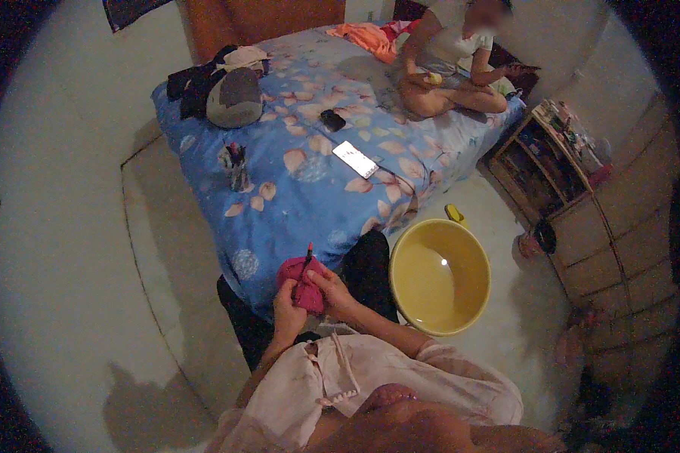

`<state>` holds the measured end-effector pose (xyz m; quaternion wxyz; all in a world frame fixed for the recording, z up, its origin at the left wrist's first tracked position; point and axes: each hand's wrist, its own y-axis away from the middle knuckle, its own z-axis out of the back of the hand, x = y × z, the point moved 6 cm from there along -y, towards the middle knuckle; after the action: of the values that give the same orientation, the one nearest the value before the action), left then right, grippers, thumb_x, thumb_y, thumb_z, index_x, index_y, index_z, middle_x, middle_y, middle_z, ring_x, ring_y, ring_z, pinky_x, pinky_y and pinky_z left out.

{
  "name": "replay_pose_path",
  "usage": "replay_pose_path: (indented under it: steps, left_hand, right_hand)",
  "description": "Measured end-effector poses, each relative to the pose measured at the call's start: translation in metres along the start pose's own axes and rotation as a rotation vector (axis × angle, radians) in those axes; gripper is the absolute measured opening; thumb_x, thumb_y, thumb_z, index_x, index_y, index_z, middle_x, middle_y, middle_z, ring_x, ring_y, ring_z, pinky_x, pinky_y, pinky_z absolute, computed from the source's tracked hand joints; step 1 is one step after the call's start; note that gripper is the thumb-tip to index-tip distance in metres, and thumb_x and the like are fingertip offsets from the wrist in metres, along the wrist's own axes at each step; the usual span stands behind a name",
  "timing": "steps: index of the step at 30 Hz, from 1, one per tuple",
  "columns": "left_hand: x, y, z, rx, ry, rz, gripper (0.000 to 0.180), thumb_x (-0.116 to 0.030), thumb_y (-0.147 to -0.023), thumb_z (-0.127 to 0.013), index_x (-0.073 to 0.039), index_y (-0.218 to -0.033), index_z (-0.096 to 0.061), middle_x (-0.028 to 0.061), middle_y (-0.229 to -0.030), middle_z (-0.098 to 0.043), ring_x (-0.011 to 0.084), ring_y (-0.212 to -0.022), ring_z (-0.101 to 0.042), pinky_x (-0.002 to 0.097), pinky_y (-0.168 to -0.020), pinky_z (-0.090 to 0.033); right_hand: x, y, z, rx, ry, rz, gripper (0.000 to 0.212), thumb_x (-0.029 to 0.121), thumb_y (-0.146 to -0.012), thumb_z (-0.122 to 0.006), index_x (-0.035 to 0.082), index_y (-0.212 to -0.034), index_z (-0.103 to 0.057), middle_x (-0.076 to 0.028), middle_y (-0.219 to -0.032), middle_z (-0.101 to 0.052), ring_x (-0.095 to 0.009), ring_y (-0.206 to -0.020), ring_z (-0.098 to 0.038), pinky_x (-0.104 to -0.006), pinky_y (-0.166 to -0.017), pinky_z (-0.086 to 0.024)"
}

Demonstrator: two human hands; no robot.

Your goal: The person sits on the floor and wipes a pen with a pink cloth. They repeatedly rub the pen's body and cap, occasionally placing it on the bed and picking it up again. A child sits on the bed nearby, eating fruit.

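Observation:
Close in front of me, a bright pink cloth [310, 299] is bunched between my two hands. My left hand [282, 311] is closed on its left side, and my right hand [334, 291] grips it from the right with the thumb on top. Out of the cloth, pointing away from me, rises a slim dark pen-like stick [307, 260] with a red tip. Its lower part lies against the cloth between the thumbs; which hand presses it cannot be told.
A bed [204, 174] with a blue floral sheet bears a phone [355, 159], a black item [332, 120], a clear pen holder [238, 175] and a cap [235, 100]. Another person [449, 72] sits at its far right. A yellow tub [401, 306] and wooden shelf [540, 162] stand right.

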<state>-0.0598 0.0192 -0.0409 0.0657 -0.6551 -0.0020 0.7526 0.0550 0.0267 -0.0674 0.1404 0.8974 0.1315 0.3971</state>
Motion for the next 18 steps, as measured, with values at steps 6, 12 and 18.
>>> replay_pose_path:
  steps: [6,12,18]
  left_hand:
    - [-0.009,0.000,-0.007,0.162,-0.332,0.016,0.046,-0.005,-0.072,-0.065,-0.006,-0.115,-0.050,0.0187,-0.098,-0.063,0.0353,-0.091,-0.063,0.0407,-0.079,-0.049]
    - [-0.014,-0.008,0.000,0.054,-0.444,-0.075,0.028,-0.006,-0.075,-0.064,-0.004,-0.100,-0.050,0.0238,-0.081,-0.062,0.0447,-0.080,-0.059,0.0471,-0.066,-0.047]
    - [0.014,-0.006,-0.004,0.203,-0.263,0.155,0.021,-0.010,-0.083,-0.059,-0.003,-0.101,-0.052,0.0171,-0.078,-0.063,0.0299,-0.070,-0.063,0.0390,-0.059,-0.047]
  right_hand:
    - [0.014,-0.016,0.016,-0.111,-0.116,0.110,0.037,0.022,-0.089,-0.061,0.007,-0.121,-0.051,-0.006,-0.106,-0.061,-0.018,-0.090,-0.060,-0.0333,-0.080,-0.050]
    - [-0.011,-0.012,0.007,-0.079,0.041,0.011,0.032,0.023,-0.091,-0.056,0.006,-0.118,-0.051,-0.006,-0.104,-0.060,-0.017,-0.092,-0.059,-0.0335,-0.080,-0.050]
    - [0.023,-0.014,0.011,-0.067,-0.134,0.066,0.038,0.025,-0.089,-0.061,0.005,-0.120,-0.051,-0.006,-0.103,-0.061,-0.016,-0.085,-0.061,-0.0307,-0.070,-0.052]
